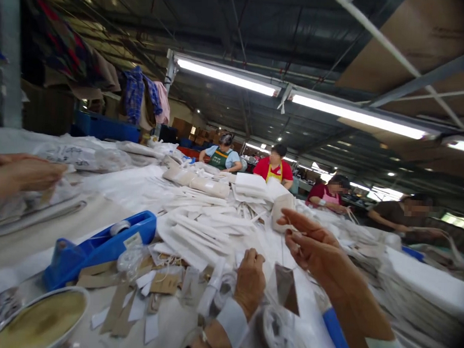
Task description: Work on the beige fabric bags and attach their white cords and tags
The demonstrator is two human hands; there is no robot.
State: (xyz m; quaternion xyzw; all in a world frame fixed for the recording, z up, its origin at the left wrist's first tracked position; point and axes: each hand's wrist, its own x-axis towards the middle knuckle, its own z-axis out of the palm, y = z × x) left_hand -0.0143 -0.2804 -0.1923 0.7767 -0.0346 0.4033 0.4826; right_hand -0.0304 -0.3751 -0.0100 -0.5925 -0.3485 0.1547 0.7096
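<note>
The left hand (250, 281) is closed in a loose fist low in the middle of the view, its fingers curled together over a white strip (216, 282) that lies on the table (173, 324); whether it really grips the strip or only rests on it, I cannot tell. The right hand (313, 245) is lifted at about 2 o'clock from the left one, with the fingers spread and slightly bent, the thumb and forefinger near each other as if they pinch something very thin. Below this hand, at about 7 o'clock from it, a small brown hang tag (287, 290) hangs in the air between the two hands, probably on a fine thread that is hardly visible. The tag looks like thin card: very light, a little stiff, easy to bend or crease, so I judge it is best taken by the edges or by its string, not by the flat face. More brown tags (163, 282) lie on the table at 9 o'clock from the left hand, and beyond them stands a blue tape dispenser (100, 248). At 12 o'clock a big heap of folded white cloth bags (199, 228) covers the table; they look soft and limp. At the lower left corner stands a round bowl (40, 317). Other people (274, 168) work at the far side, and another person's hand (22, 177) shows at the left edge.
</note>
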